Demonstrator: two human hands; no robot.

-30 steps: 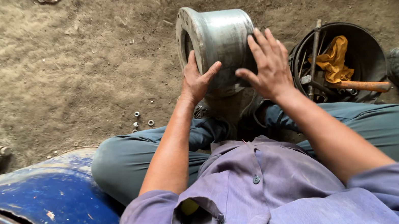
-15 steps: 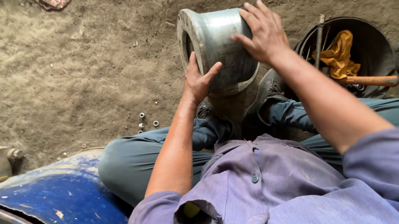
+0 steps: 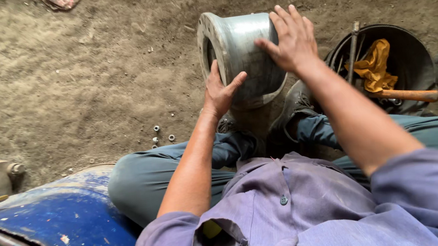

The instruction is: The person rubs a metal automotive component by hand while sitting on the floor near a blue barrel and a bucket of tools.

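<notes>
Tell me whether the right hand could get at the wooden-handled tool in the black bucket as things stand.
Probably yes. The right hand lies flat on the metal drum, and the tool handle sticks out over the rim of the bucket on the same side, with nothing between. It would have to let go of the drum first.

Bare, dusty dirt floor (image 3: 55,77)
</notes>
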